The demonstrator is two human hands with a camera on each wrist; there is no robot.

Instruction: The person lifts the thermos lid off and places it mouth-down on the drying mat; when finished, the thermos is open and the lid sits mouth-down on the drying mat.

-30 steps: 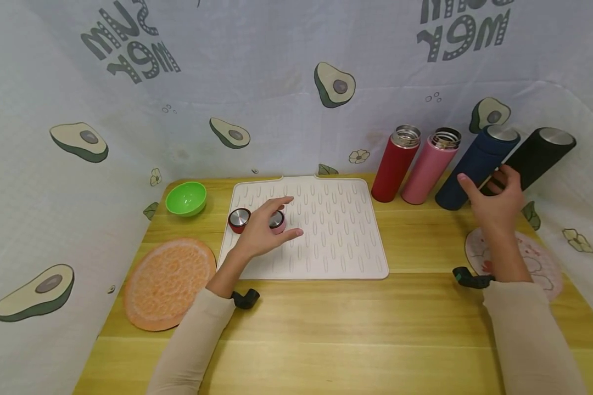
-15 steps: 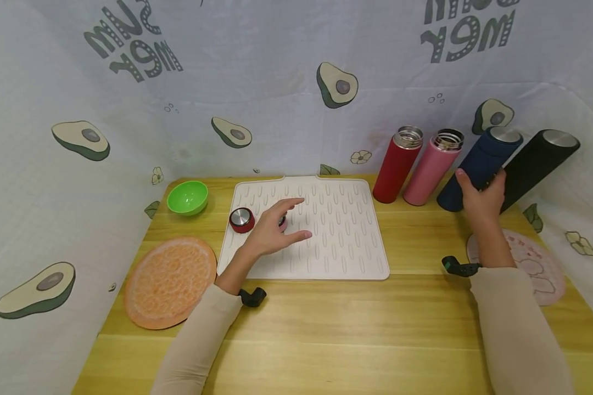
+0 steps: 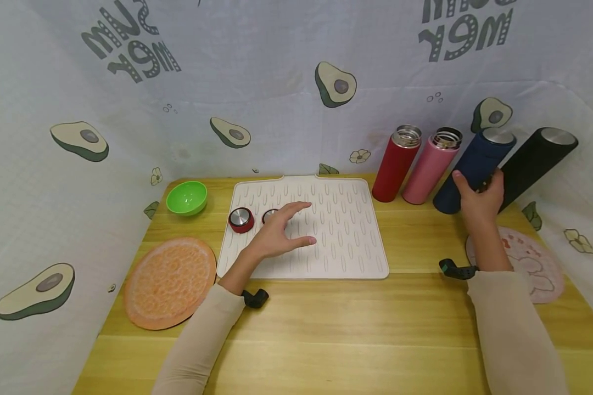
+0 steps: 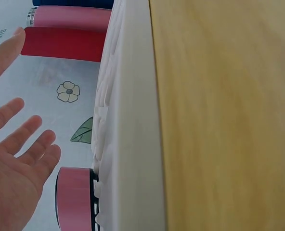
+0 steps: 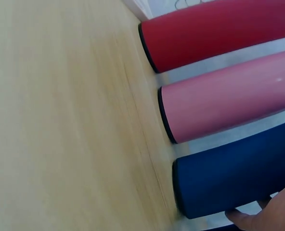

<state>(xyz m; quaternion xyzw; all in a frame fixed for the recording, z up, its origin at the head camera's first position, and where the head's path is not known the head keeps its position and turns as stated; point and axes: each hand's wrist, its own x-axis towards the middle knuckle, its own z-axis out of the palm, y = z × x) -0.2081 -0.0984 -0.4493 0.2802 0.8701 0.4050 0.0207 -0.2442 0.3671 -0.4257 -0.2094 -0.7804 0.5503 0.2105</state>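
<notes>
My right hand (image 3: 481, 203) grips a navy blue bottle (image 3: 474, 156) with a silver-topped lid on, thumb on its left side and fingers round its right. In the right wrist view the navy bottle (image 5: 234, 168) has its base at the table; whether it is lifted, I cannot tell. My left hand (image 3: 274, 233) hovers over a white ridged mat (image 3: 341, 236), thumb and fingers spread, holding nothing. It partly covers a pink bottle lid (image 4: 75, 197), which stands on the mat. Left of that sits a red lid (image 3: 240, 220) with a silver top.
Left of the navy bottle stand an uncapped pink bottle (image 3: 432, 170) and an uncapped red bottle (image 3: 396, 167). A black bottle (image 3: 536, 164) is on the right. A green bowl (image 3: 186, 198), an orange round placemat (image 3: 170, 282) and a pink placemat (image 3: 533, 269) lie around.
My right hand has moved from between the navy and black bottles to a grip round the navy one, which has shifted slightly left and nearer. My left hand has drifted right over the mat.
</notes>
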